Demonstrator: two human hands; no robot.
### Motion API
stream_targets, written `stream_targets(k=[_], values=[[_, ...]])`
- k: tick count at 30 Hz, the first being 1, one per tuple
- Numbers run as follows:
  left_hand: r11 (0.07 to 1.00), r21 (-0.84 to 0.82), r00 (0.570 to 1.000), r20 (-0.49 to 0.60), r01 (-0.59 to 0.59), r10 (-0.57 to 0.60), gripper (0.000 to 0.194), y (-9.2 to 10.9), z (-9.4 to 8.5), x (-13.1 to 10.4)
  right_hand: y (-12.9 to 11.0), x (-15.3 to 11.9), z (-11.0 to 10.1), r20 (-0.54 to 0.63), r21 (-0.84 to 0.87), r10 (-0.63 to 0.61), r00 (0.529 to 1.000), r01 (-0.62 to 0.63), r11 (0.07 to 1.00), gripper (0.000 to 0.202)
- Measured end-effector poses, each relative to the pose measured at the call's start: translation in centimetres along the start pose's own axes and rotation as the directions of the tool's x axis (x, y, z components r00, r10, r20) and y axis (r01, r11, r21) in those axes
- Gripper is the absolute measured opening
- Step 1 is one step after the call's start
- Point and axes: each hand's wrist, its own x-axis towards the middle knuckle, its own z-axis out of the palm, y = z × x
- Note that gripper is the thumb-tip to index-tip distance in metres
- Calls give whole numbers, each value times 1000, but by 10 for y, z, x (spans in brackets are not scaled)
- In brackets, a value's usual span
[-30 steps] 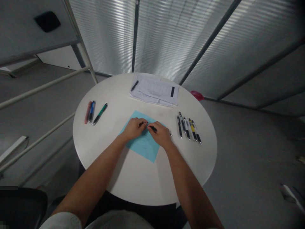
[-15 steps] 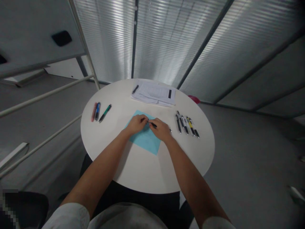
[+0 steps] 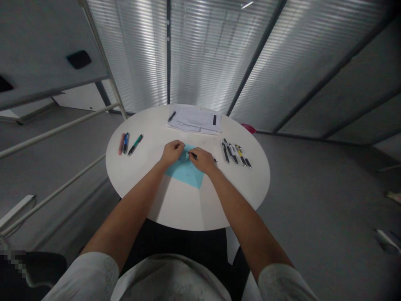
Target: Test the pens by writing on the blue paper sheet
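A light blue sheet of paper (image 3: 186,172) lies on the round white table under both hands. My right hand (image 3: 202,160) is closed around a dark pen (image 3: 193,155), whose tip points left over the sheet; its other end shows beyond the hand. At the sheet's upper left edge, my left hand (image 3: 171,152) has its fingers closed round a small dark piece (image 3: 177,146), possibly a pen cap, mostly hidden. A small gap separates the two hands.
White papers (image 3: 196,120) with a dark pen on them lie at the table's back. Several pens (image 3: 236,154) stand side by side at the right. A green pen (image 3: 135,145), a blue pen (image 3: 125,143) and a reddish one (image 3: 121,144) lie at the left.
My hands were together at the pen's tip and are now apart, the left one farther left with the small dark piece. The camera view has shifted slightly.
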Motion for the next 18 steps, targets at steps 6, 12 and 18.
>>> stream_targets(k=[6,12,18], values=[[999,-11,999,-8,-37,37,28,2,-3,0,-3,-2,1,-32,-16,-14,999,13,1000,23],[996,-39,995,42,-84,86,28,-3,-1,4,-8,-7,-1,-68,6,34,997,-34,999,24],[937,-345,999,17,52,-49,27,-8,2,6,-12,-10,-2,-52,97,122,991,-117,988,23]])
